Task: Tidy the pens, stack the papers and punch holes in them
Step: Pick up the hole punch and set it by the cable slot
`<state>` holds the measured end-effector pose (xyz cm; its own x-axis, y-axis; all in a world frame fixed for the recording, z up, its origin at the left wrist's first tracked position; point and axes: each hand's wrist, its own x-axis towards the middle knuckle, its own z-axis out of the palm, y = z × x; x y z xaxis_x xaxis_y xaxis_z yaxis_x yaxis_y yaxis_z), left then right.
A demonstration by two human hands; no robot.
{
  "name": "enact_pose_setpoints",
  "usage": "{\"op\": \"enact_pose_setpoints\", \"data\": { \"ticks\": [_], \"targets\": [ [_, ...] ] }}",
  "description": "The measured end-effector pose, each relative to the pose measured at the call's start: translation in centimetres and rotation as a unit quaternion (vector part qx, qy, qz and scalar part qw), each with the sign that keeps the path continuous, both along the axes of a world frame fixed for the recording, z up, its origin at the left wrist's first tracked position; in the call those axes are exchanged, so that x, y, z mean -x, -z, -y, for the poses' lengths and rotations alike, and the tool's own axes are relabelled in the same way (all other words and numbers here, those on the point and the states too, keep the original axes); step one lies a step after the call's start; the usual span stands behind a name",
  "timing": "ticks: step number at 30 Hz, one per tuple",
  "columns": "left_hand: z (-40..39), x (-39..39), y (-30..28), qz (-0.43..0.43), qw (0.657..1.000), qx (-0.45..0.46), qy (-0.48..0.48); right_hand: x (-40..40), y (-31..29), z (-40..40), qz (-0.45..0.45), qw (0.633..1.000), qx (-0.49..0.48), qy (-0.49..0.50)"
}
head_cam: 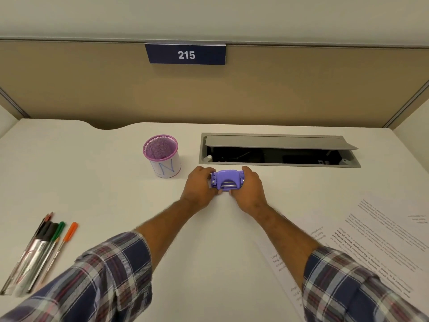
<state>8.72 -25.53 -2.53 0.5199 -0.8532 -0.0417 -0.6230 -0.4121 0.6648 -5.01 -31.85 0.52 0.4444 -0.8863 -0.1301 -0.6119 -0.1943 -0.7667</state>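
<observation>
We grip the hole punch [227,180] between left hand [199,187] and right hand [249,189], far from the unstacked papers [362,242]; pens [44,242] next.

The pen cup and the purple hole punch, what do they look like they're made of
The pen cup looks like pink-purple wire mesh, probably metal: its inside wall shows a fine grid. A white paper-like band with blue handwriting wraps its outside. The hole punch looks like smooth moulded plastic with a slight sheen, plus thin metal-looking rods.
</observation>
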Motion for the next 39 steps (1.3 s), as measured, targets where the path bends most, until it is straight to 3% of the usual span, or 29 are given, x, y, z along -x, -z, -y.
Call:
{"op": "enact_pose_setpoints", "data": {
  "ticks": [9,25,30,36,39],
  "targets": [
    [1.7,-2.4,0.6,0.010,0.999,-0.009,0.029,-1.1,1.1,2.5,-0.073,0.995,0.064,-0.024],
    [1.2,-0.7,1.2,-0.012,0.996,0.055,-0.069,-1.2,2.7,2.9,0.017,0.996,0.077,0.032],
    [0.6,-0.4,1.0,-0.007,0.996,0.050,-0.078,-0.7,2.8,2.6,-0.016,0.998,0.046,0.035],
    [-2.2,1.2,0.9,0.022,0.994,0.024,-0.107,3.4,1.3,0.5,0.056,0.998,-0.026,0.030],
    [-5.0,2.7,1.3,0.032,0.996,0.042,-0.065,7.3,0.5,-1.5,0.107,0.993,-0.022,0.052]
  ]
}}
